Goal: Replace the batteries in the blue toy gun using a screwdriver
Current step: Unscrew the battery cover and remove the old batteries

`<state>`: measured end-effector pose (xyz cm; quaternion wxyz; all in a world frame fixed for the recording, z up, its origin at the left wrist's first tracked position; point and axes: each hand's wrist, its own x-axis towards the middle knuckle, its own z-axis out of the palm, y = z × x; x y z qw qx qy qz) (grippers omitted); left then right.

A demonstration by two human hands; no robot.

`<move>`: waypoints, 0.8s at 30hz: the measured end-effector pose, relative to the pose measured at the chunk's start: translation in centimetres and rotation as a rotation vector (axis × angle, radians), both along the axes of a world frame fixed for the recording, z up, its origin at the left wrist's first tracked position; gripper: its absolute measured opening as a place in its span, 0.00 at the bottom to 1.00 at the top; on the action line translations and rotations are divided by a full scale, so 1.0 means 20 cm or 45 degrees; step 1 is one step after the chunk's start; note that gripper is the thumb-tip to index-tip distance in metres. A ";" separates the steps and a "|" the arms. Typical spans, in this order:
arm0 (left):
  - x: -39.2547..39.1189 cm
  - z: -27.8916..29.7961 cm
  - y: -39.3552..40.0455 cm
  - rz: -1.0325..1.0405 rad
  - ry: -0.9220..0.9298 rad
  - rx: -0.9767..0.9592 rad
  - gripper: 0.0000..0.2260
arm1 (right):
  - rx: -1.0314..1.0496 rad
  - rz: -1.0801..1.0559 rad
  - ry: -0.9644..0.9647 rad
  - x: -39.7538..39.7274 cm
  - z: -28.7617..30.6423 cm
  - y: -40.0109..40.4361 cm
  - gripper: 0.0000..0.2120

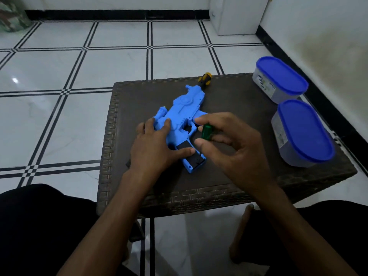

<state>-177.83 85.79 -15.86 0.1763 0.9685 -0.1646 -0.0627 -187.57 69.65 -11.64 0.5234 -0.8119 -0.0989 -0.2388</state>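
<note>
Right grip (pixel 225 140) pinching green screwdriver (pixel 207 132) | left grip (pixel 157 144) flat, released, pressing blue toy gun (pixel 185 108)

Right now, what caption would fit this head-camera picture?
Left hand steadies a blue toy gun while right hand holds a green-handled screwdriver above its grip.

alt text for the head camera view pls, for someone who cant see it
A person's left hand presses a blue toy gun flat on a dark woven table while the right hand holds a green-handled screwdriver upright over the gun's grip. Two blue-lidded containers and a yellow-and-black screwdriver sit farther back.
</note>
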 end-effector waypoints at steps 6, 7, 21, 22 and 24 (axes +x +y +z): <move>0.02 0.00 -0.01 -0.015 0.021 0.014 0.46 | 0.005 -0.105 -0.054 0.04 0.01 0.01 0.06; 0.02 0.00 -0.01 -0.014 0.021 0.013 0.46 | 0.020 -0.075 -0.048 0.04 0.01 0.01 0.06; 0.00 0.01 -0.01 -0.010 0.058 -0.024 0.48 | -0.072 -0.111 -0.060 0.05 -0.01 0.05 0.09; 0.00 0.01 0.00 -0.011 0.045 -0.024 0.48 | -0.069 -0.133 -0.081 0.06 -0.01 0.05 0.08; 0.00 0.00 0.00 -0.015 0.029 -0.037 0.48 | -0.018 -0.108 -0.078 0.06 -0.01 0.05 0.08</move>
